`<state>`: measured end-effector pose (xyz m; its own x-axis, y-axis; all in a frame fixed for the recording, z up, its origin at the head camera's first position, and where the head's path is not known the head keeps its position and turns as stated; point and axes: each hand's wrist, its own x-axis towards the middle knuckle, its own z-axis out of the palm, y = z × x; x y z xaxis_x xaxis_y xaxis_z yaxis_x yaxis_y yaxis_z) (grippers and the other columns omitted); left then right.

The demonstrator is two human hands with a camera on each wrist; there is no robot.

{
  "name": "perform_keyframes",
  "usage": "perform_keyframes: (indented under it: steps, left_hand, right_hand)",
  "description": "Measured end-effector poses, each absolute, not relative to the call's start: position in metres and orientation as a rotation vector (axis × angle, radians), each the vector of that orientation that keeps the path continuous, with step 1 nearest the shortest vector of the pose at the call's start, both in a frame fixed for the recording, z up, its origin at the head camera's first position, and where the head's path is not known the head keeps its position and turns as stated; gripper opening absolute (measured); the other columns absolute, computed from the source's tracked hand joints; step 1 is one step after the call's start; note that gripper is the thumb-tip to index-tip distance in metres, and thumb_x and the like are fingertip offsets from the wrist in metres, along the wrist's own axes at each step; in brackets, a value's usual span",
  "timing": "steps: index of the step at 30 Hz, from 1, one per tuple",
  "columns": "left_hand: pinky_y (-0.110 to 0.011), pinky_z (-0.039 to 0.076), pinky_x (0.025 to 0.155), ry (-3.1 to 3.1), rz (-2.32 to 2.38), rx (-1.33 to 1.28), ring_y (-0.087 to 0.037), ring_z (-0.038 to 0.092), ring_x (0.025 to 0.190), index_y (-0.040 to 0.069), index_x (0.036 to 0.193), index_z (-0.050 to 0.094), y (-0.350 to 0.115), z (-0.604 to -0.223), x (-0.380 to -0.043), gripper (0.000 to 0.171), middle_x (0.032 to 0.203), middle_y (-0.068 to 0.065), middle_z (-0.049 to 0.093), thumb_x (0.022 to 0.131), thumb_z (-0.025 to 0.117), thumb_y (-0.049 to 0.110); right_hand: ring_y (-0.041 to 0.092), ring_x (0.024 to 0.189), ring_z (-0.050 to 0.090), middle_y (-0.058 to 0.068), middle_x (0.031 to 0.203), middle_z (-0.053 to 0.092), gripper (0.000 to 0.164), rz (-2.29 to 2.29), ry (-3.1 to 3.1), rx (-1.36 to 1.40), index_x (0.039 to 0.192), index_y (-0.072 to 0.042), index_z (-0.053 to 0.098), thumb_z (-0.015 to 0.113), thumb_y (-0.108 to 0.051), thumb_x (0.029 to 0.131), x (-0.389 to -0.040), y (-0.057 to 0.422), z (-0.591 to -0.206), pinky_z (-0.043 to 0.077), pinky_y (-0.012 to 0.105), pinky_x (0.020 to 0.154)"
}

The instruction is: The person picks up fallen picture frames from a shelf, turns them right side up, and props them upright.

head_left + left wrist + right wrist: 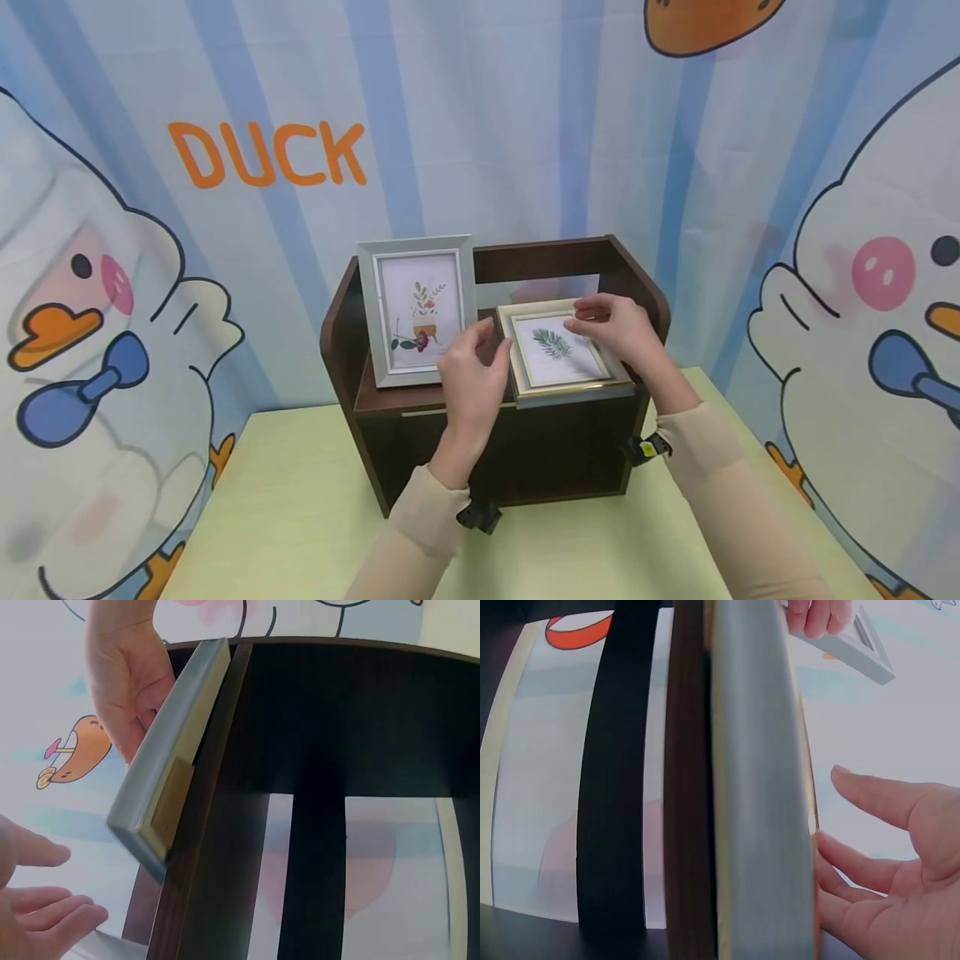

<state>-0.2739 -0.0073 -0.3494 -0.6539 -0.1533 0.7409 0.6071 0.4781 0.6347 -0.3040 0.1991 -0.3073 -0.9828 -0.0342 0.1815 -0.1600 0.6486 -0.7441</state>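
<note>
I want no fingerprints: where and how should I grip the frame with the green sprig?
Grip the frame, probably at its front edge, from the near side, pinched above and below: it lies face up on the shelf, and its underside shows along that edge.

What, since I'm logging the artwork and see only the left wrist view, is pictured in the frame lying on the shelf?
Observer: A green leafy sprig on white, inside the flat-lying frame.
Operator: Is another picture on show?
Observer: Yes, a pale grey frame stands near the left end of the shelf, its picture facing out.
Operator: What's in that one?
Observer: Leaves and a dark red flower.
</note>
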Motion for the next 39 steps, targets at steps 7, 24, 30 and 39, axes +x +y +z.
perform_keyframes:
  steps: [7, 24, 30, 39]
  left_hand:
    - [-0.038, 0.058, 0.074, -2.122, -1.301, -0.334, -0.026, 0.069, 0.088, -0.003, 0.11, 0.067, 0.0, -0.352, -0.271, 0.03, 0.102, -0.019, 0.07, 0.082, 0.071, 0.007]
    - [-0.037, 0.057, 0.07, -2.379, -1.25, -0.294, -0.025, 0.068, 0.086, -0.005, 0.116, 0.064, 0.002, -0.357, -0.269, 0.036, 0.099, -0.018, 0.07, 0.085, 0.069, 0.013]
    - [-0.03, 0.055, 0.062, -2.378, -1.246, -0.306, -0.02, 0.067, 0.078, -0.003, 0.113, 0.065, 0.002, -0.36, -0.27, 0.033, 0.092, -0.014, 0.071, 0.084, 0.069, 0.011]
    - [-0.032, 0.057, 0.068, -2.327, -1.343, -0.267, -0.02, 0.069, 0.085, -0.001, 0.115, 0.066, 0.001, -0.364, -0.271, 0.034, 0.101, -0.013, 0.072, 0.083, 0.069, 0.01]
  right_hand:
    - [0.035, 0.119, 0.053, 0.022, 0.13, 0.055, 0.054, 1.127, -2.758, 0.107, 0.134, 0.0, 0.049, 0.064, -0.028, 0.09, -0.299, 0.2, -0.313, 0.045, 0.048, 0.1]
    - [0.027, 0.081, 0.052, 0.021, 0.097, 0.059, 0.049, 0.866, -2.914, -0.041, 0.123, 0.009, 0.052, 0.063, -0.028, 0.091, -0.295, 0.194, -0.317, 0.04, 0.036, 0.066]
    - [0.028, 0.08, 0.054, 0.022, 0.097, 0.057, 0.049, 0.87, -2.944, -0.054, 0.124, 0.008, 0.051, 0.062, -0.027, 0.091, -0.296, 0.191, -0.317, 0.043, 0.036, 0.067]
    - [0.04, 0.114, 0.052, 0.03, 0.133, 0.047, 0.062, 0.931, -2.945, -0.096, 0.136, 0.01, 0.039, 0.062, -0.025, 0.091, -0.296, 0.188, -0.315, 0.048, 0.05, 0.091]
